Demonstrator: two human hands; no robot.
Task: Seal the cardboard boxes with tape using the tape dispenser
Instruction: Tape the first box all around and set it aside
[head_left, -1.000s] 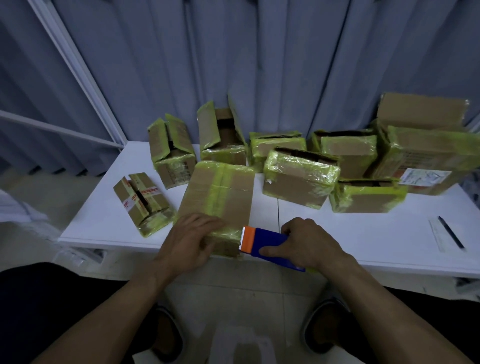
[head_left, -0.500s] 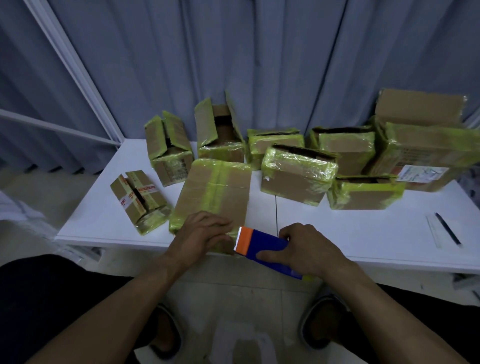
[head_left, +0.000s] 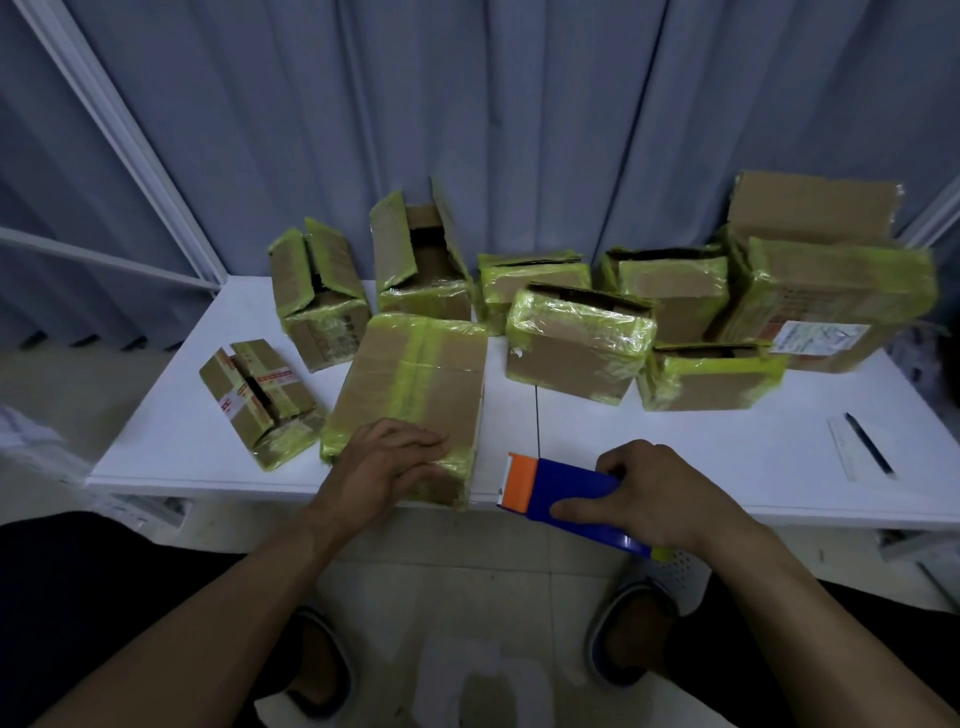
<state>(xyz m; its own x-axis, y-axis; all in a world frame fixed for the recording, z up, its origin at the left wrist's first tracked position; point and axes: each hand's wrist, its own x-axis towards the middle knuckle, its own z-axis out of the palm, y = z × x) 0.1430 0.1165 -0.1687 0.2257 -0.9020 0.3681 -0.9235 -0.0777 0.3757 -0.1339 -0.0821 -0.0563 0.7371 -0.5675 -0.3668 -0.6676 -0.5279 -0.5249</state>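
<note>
Blue tape dispenser (head_left: 566, 493), orange-tipped, apparently loaded with yellow-green tape (head_left: 656, 554).

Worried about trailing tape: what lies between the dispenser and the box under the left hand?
Head view: only a narrow strip of bare white table separates tape dispenser and box; no tape strand shows there.

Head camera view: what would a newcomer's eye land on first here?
The blue tape dispenser with its orange head stands out most, gripped by the right hand at the near edge of the white table. Left of it, the left hand presses on a cardboard box striped with yellow-green tape. Behind, more taped boxes, several with open flaps, crowd the table's back.
</note>
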